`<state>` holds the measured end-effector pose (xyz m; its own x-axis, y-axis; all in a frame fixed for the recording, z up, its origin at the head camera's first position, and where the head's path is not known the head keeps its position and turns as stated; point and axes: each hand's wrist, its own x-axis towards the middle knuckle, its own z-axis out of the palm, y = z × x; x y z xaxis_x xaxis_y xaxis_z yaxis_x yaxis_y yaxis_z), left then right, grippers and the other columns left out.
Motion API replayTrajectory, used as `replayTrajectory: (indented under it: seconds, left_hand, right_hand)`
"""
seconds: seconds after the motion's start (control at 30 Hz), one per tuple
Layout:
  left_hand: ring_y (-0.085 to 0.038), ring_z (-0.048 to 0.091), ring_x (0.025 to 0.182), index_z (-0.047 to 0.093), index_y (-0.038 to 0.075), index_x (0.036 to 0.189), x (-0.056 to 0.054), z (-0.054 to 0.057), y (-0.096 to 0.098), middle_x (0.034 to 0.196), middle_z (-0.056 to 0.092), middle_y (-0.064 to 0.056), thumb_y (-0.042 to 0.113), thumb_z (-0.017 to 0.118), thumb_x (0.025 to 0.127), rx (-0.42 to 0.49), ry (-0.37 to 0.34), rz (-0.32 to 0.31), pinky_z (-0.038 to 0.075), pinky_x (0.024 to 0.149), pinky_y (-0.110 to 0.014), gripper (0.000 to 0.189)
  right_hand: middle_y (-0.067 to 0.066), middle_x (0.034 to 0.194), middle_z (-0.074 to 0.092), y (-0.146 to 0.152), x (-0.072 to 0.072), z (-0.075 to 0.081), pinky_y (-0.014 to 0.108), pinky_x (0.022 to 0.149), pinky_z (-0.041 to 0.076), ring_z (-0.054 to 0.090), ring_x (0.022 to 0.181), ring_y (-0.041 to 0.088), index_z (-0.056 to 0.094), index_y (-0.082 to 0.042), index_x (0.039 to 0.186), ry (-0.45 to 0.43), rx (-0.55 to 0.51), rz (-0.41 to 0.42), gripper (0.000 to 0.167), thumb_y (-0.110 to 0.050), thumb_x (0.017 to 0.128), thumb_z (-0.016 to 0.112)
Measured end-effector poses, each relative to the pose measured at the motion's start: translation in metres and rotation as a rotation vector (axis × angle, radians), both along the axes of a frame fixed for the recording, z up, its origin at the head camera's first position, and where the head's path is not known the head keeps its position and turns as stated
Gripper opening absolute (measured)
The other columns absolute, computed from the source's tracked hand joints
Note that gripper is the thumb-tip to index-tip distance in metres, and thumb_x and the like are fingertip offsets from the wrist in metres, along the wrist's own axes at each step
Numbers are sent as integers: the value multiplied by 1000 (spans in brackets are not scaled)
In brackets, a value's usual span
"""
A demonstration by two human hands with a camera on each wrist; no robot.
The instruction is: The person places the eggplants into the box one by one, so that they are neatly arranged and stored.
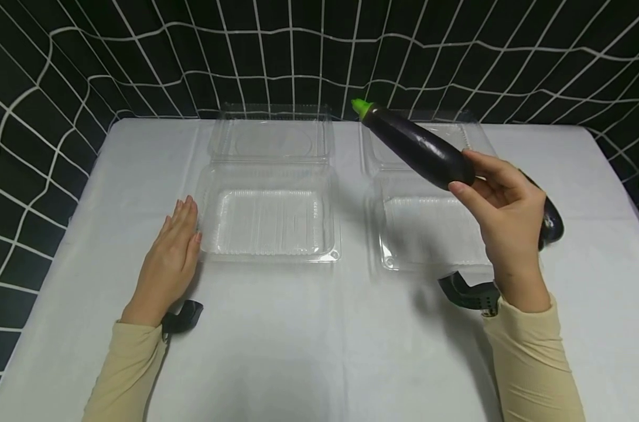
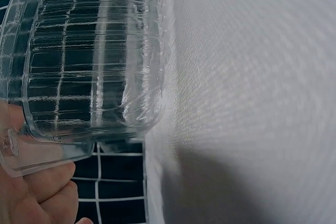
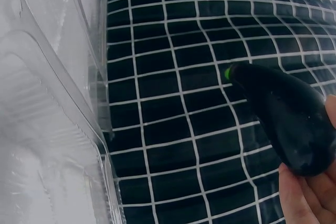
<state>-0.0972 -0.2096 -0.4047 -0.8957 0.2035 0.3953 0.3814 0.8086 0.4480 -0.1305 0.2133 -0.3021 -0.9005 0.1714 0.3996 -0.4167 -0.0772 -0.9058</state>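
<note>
My right hand [image 1: 514, 217] pinches an eggplant [image 1: 416, 143] by its thick rounded end, thumb on one side and fingers on the other. The eggplant hangs in the air over the right clear plastic container [image 1: 430, 234], its green stem end pointing to the upper left. In the right wrist view, the eggplant [image 3: 289, 114] shows dark and glossy between thumb and fingers. My left hand [image 1: 168, 258] lies with straight fingers along the left edge of the left clear plastic container [image 1: 269, 225]. The left wrist view shows that container's ribbed side [image 2: 94, 66] with fingers [image 2: 47, 182] at its rim.
A second eggplant [image 1: 551, 223] lies on the white tablecloth [image 1: 277, 340], partly hidden behind my right hand. Both containers have their lids folded open toward the back, including the left lid [image 1: 272, 140]. A dark cloth with white grid lines [image 1: 308, 58] rises behind the table.
</note>
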Motion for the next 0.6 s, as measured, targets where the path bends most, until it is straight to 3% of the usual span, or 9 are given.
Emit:
replayTrajectory:
  seconds: [0.43,0.6]
  left_hand:
    - [-34,27,137,35,-12,139,0,0,0,147,32,-22,4,46,97,5,0,-2,21,113,-47,47]
    - [-33,25,138,34,-11,139,1,1,0,147,31,-22,5,45,97,0,-15,1,20,113,-47,47]
  right_hand:
    - [15,109,65,-13,1,-7,20,81,52,64,89,20,66,8,110,5,61,45,39,19,73,69]
    - [14,109,66,-22,2,-11,23,84,51,64,92,21,64,13,110,23,102,82,38,21,73,67]
